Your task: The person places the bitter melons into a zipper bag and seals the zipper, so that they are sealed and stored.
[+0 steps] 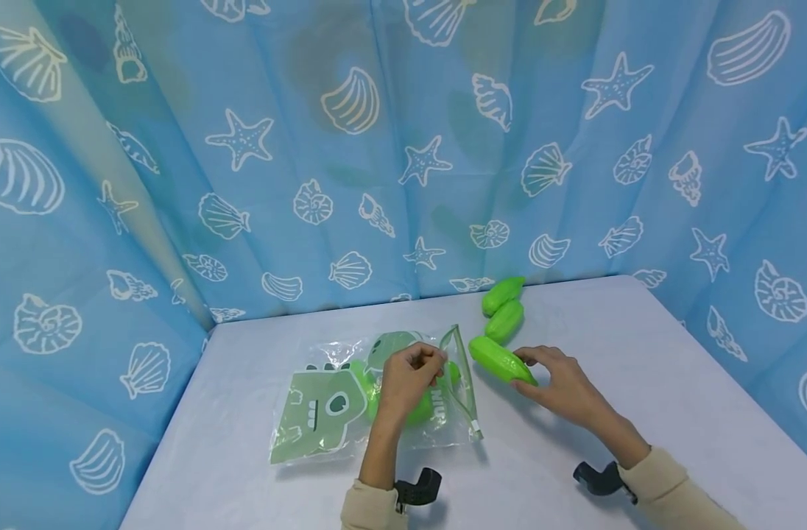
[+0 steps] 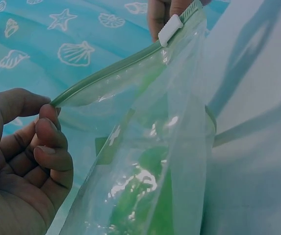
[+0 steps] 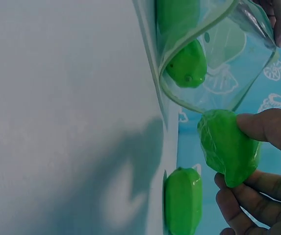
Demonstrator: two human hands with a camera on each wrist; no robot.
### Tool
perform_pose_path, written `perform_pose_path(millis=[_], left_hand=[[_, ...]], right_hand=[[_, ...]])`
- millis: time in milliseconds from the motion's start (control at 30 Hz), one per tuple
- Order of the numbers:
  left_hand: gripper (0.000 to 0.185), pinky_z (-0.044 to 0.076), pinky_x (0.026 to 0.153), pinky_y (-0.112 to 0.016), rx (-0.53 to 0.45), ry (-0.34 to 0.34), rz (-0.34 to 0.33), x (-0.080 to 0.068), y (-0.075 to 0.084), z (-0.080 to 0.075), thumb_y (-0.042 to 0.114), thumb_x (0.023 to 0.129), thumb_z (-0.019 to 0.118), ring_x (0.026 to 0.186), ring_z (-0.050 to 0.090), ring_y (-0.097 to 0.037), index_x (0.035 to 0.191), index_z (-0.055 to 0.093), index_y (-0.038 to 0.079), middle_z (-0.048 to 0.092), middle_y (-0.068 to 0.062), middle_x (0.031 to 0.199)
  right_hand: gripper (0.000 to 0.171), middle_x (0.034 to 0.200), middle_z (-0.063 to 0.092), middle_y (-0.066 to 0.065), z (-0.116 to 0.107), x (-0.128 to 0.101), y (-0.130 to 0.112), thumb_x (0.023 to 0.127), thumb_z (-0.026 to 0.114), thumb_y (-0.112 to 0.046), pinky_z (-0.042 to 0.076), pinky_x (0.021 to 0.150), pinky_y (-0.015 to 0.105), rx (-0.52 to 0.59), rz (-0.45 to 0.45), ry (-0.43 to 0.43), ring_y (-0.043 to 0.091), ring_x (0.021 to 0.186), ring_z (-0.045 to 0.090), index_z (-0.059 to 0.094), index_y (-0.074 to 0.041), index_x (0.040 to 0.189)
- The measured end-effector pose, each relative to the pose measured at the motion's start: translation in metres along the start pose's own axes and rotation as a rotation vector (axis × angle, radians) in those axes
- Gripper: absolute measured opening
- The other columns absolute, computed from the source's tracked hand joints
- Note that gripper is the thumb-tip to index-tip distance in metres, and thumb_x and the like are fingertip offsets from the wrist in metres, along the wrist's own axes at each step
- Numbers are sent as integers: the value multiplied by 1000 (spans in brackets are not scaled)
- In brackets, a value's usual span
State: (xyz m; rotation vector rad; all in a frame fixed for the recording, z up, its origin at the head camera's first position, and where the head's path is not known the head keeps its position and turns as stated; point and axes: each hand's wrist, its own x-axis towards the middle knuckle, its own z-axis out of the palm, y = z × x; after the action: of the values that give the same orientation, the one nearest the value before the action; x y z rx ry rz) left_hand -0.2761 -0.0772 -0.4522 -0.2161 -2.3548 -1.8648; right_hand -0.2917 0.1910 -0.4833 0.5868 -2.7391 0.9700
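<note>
A clear zip bag [image 1: 320,416] with a green dinosaur print lies on the table, and green fruits [image 1: 420,412] show through its plastic. My left hand [image 1: 403,379] pinches the green zip edge [image 2: 106,73] of the bag's mouth between thumb and finger, and the mouth gapes toward the right. Just outside that opening, my right hand [image 1: 562,386] holds a green ridged fruit [image 1: 499,359] between thumb and fingers. In the right wrist view, this shiny fruit [image 3: 228,144] has a pointed tip, and another fruit [image 3: 187,63] sits inside the mouth. The white slider [image 2: 171,30] is near one end of the zip.
Two more green fruits, one nearer [image 1: 505,322] and one farther [image 1: 503,296], lie toward the back edge of the white table [image 1: 596,331]. Behind and at both sides hangs a blue curtain [image 1: 390,184] printed with shells and starfish.
</note>
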Motion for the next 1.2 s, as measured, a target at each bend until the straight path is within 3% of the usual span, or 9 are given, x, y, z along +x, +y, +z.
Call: perform_pose_path(millis=[333,667,1000,1200], left_hand=[[17,46,53,-27,16,2,1,0,0,-3,35,85,64,58,56,-17,83,67,18,62,-1,69],[17,46,52,-26,15,-9,-11,-5,-4,0,35,85,65,57,57,-17,82,67,18,62,-1,67],[21,44,50,-27,-10,-17,5,-6,0,1,33,86,64,58,57,-26,85,68,12,62,-2,66],[19,43,49,-25,-3,-19,16,-3,2,1,33,86,63,58,57,-25,83,68,15,62,-2,67]], right_hand=[[50,117,56,-7,7,6,-8,77,75,-27,45,82,45,59,-168,-37,18,101,54,56,-18,122],[50,117,56,-8,24,9,-26,76,76,-22,42,85,46,81,-207,-102,17,102,54,57,-19,122],[51,114,57,-10,35,17,-39,74,77,-24,37,85,55,44,-253,-98,15,102,53,58,-20,121],[51,117,56,-10,39,23,-49,76,76,-25,35,87,58,55,-257,-103,14,103,53,56,-21,122]])
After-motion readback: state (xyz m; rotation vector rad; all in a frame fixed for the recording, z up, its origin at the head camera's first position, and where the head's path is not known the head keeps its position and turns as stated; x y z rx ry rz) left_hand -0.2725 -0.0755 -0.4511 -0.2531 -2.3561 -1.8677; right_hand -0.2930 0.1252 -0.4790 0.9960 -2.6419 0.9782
